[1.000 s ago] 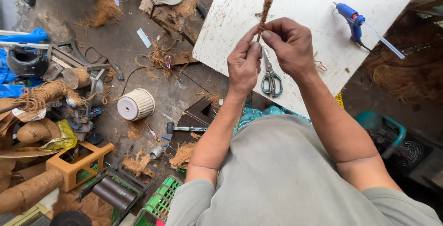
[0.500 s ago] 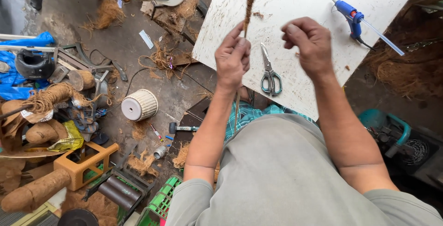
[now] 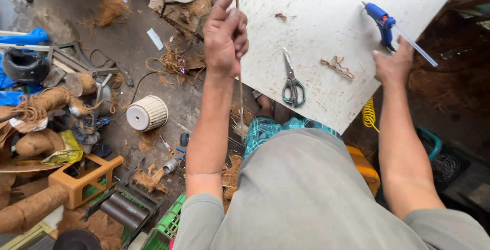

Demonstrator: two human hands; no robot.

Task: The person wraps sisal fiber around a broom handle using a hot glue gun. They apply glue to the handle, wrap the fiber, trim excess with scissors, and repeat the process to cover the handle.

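The right hand (image 3: 393, 66) has left the coir rope (image 3: 240, 84) and moved right to the blue glue gun (image 3: 382, 20) on the white tabletop (image 3: 326, 5); its fingers touch the gun's handle, grip not discernible. The left hand (image 3: 225, 35) remains clenched around the rope, which hangs below it beside the forearm. Scissors (image 3: 292, 81) lie between the hands.

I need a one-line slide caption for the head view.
Left hand grips a coir rope; right hand reaches beside a blue glue gun on the white board.
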